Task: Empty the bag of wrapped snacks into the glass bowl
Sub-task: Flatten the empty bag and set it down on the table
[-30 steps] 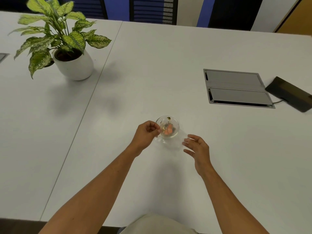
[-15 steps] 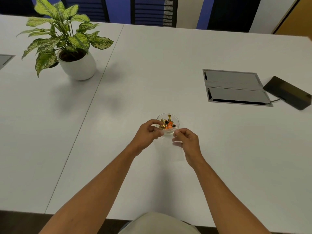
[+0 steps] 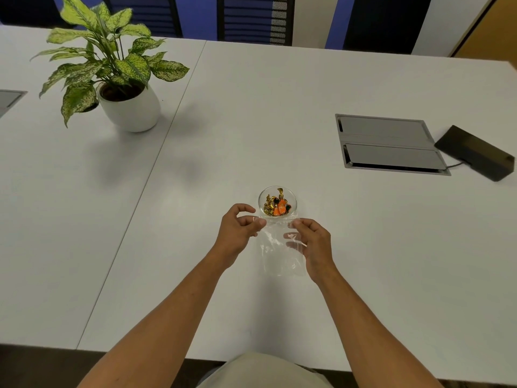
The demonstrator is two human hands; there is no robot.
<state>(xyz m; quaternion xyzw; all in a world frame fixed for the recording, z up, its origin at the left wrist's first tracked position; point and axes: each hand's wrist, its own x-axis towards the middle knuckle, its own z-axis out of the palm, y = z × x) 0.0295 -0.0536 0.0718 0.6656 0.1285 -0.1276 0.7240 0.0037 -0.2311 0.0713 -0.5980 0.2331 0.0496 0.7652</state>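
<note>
since half a second ago the right hand (image 3: 313, 242) has drawn back from the bowl and the clear plastic bag (image 3: 281, 247) now lies stretched out between the two hands. both hands pinch the bag's top edge: the left hand (image 3: 237, 233) grips the left corner between thumb and forefinger, the right holds the right corner with its other fingers showing through the film. the bag looks empty, though its lower outline is hard to make out against the white table (image 3: 279, 121). just beyond its top edge stands one glass bowl (image 3: 277, 201) holding the gold and orange wrapped snacks (image 3: 277, 207), too jumbled to count. further off are one potted plant (image 3: 117, 77), one metal hatch (image 3: 390, 144) with two flaps, and one black box (image 3: 475, 156).
</note>
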